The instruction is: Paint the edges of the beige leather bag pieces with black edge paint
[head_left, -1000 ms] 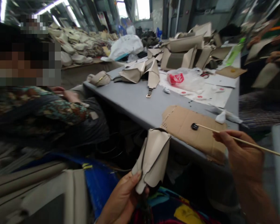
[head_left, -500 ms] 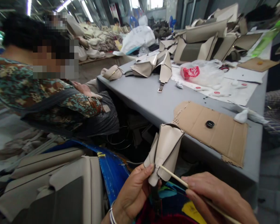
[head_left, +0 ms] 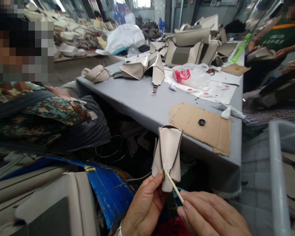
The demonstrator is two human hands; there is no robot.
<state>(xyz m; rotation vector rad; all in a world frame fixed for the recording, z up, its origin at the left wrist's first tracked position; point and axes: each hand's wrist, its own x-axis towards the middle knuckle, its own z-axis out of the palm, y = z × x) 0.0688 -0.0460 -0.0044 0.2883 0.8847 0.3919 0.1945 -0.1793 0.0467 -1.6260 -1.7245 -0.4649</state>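
Note:
Between the fingers and thumb of my left hand (head_left: 146,203) is the lower end of a beige leather bag piece (head_left: 170,144). Dark lines run along its edges, and a dark strap hangs below it. My right hand (head_left: 208,211) pinches a thin pale wooden stick (head_left: 173,185), whose tip touches the leather close to my left thumb. The far ends of my left fingers are hidden behind the leather.
A grey table (head_left: 137,101) carries cardboard (head_left: 190,131) with a small black round lid (head_left: 202,122), a plastic bag (head_left: 194,75) and more bag pieces (head_left: 184,52). People sit left and right. A white bin (head_left: 276,170) stands right, a blue sheet (head_left: 105,186) left.
The view has swung right, bringing a bin and another person into sight. The bag piece now stands more upright, and the stick points more steeply at it.

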